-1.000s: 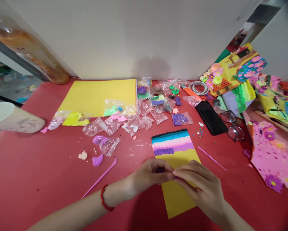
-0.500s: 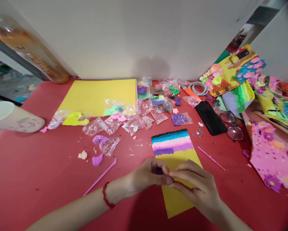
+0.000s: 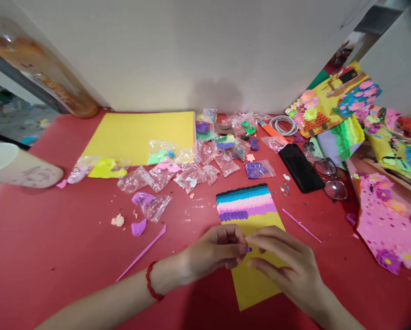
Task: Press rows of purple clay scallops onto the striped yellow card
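My left hand and my right hand meet fingertip to fingertip over a small yellow card on the red table. Between the pinched fingers sits a tiny bit of purple clay. The card's far end carries scalloped clay rows in black, blue, pink and purple. A red string bracelet circles my left wrist. A pink modelling stick lies left of my left hand, and a thinner pink stick lies right of the card.
Several clear bags of coloured clay are scattered mid-table, with a large yellow sheet behind. A black phone and glasses lie right, by flower craft pieces. A paper cup lies far left, and a white wall behind.
My hands stay together over the card, fingers working the purple bit. The right hand's fingers have shifted slightly up and right; the lump seen in my left hand earlier is now hidden.
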Demonstrator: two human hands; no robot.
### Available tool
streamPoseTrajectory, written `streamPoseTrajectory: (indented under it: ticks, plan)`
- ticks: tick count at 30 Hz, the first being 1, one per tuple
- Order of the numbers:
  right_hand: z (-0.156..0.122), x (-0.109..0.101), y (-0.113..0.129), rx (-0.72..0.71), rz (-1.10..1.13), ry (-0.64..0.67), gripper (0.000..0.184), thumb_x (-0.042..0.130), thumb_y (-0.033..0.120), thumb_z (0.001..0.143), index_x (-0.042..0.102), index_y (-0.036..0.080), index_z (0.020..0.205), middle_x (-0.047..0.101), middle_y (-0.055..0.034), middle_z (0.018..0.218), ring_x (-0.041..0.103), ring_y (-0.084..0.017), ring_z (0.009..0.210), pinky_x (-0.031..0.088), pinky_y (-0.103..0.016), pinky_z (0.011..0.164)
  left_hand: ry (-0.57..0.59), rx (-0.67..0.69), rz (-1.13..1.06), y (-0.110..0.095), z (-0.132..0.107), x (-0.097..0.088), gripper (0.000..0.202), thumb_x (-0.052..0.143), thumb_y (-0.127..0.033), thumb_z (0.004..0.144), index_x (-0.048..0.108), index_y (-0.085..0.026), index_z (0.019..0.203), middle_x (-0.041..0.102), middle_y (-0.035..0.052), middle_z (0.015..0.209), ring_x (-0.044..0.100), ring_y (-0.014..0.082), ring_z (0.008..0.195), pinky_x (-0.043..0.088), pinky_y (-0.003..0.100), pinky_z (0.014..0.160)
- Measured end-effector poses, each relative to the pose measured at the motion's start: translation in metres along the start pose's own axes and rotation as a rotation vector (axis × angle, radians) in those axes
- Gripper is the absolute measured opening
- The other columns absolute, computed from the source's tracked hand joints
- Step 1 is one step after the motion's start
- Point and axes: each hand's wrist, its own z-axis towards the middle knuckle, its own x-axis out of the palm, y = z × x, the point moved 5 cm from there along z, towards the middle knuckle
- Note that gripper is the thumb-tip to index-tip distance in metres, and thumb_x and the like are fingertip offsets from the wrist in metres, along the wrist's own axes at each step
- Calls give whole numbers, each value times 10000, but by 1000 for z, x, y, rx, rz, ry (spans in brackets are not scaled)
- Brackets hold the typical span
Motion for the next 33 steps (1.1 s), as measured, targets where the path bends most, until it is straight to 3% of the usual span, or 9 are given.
streamPoseTrajectory:
  ticks: [4, 11, 17, 24, 29, 33]
  plan:
    - [-3, 8, 2, -47, -20, 11, 76, 581, 222, 833, 645, 211, 793, 663, 0, 701, 622, -94, 615, 516, -197, 559, -16, -19, 7, 2, 0, -2, 240, 745, -275, 640, 563, -120, 670, 523, -18, 554, 419, 53, 485, 240, 200, 482]
    - [-7, -13, -12, 194, -6, -43, 164, 506, 134, 842, 623, 233, 900, 687, 9, 771, 645, -88, 634, 522, -154, 580, -58, -38, -172, 2, -2, -9, 112, 653, -171, 656, 568, -120, 706, 563, -1, 603, 431, 49, 483, 278, 199, 511]
    - [-12, -9, -22, 248, 12, -44, 46, 608, 219, 789, 613, 226, 744, 656, 28, 642, 616, -94, 539, 512, -164, 517, -8, -62, -235, 5, -3, -4, 64, 588, -101, 635, 549, -118, 683, 574, 11, 615, 450, 52, 475, 272, 199, 503]
    - [-14, -5, -22, 251, 28, 0, 97, 584, 234, 807, 605, 212, 714, 643, 20, 620, 608, -93, 542, 506, -163, 509, -10, -11, -277, 2, -2, -5, 104, 527, -53, 637, 497, -137, 691, 509, -21, 553, 411, 48, 463, 261, 189, 500]
    - [-11, -6, -27, 285, 14, -17, 124, 517, 211, 846, 640, 222, 851, 692, 1, 743, 634, -92, 583, 513, -156, 515, -119, 120, -381, -10, -2, -11, 104, 494, -49, 665, 468, -149, 652, 427, -35, 519, 367, 57, 461, 275, 186, 488]
    - [-6, -9, -35, 302, -11, -42, 88, 617, 261, 779, 631, 209, 709, 660, 17, 623, 606, -101, 519, 505, -178, 487, -252, 184, -466, -19, -6, -19, 138, 456, -111, 685, 420, -154, 559, 315, -40, 469, 302, 70, 429, 286, 198, 465]
